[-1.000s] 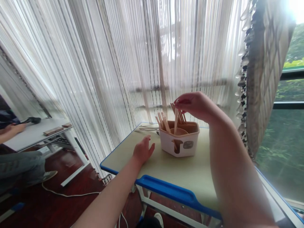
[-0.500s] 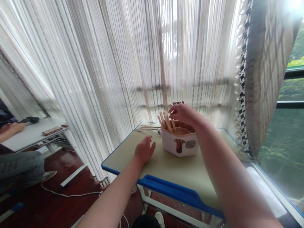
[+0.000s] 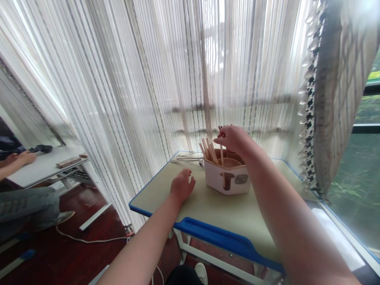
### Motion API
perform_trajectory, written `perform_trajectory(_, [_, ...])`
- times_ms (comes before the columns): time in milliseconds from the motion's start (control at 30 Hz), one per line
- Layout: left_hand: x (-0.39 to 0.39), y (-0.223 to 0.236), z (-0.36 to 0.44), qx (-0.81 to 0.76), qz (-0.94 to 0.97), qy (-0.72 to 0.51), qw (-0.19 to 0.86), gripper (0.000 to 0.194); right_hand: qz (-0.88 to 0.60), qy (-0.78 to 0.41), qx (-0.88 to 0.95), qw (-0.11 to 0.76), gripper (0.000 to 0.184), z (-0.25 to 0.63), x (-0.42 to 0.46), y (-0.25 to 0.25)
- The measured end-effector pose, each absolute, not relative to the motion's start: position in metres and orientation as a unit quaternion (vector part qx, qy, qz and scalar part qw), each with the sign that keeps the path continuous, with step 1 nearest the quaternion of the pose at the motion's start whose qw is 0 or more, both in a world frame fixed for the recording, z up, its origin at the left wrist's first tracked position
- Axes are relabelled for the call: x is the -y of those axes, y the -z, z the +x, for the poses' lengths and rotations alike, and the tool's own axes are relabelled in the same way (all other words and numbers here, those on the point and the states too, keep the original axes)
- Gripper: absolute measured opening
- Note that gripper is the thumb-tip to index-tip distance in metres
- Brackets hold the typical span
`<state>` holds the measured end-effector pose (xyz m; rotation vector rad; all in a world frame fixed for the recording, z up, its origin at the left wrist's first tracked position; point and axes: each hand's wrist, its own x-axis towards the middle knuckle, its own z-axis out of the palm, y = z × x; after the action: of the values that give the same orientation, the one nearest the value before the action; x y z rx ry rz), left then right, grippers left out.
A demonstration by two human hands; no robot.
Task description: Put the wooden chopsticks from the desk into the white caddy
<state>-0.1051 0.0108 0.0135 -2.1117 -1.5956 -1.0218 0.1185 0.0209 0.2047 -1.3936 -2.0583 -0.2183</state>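
A white utensil holder (image 3: 215, 183) with a brown inside stands on the desk (image 3: 166, 194). Several light wooden chopsticks (image 3: 208, 150) lean in its left compartment. My right hand (image 3: 233, 138) is over the holder, its fingers pinched at the top of one light chopstick (image 3: 222, 155) that stands upright in it. Dark stick tips (image 3: 221, 128) show just behind this hand. My left hand (image 3: 182, 185) rests on the desk left of the holder, thumb apart from the fingers, holding nothing. Thin metal utensils (image 3: 188, 159) lie behind it, a spoon-like end beside the holder.
A striped string curtain (image 3: 166, 79) hangs right behind the desk, with a window (image 3: 350, 190) at the right. To the left, another person's hands (image 3: 26, 157) are over a white table (image 3: 26, 174) bearing a wooden box (image 3: 68, 162). A white cable (image 3: 89, 240) crosses the floor.
My right hand has closed around the top of a chopstick, which now stands apart from the leaning bunch. My left hand stays in place. The view has shifted slightly.
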Motion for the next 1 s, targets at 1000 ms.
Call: perform_trajectory(1000, [-0.016,-0.015,-0.106,0.565,-0.739,0.310,0.196,0.005,-0.497,0.021,0.740,0.453,0.052,0.088,-0.009,-0.194])
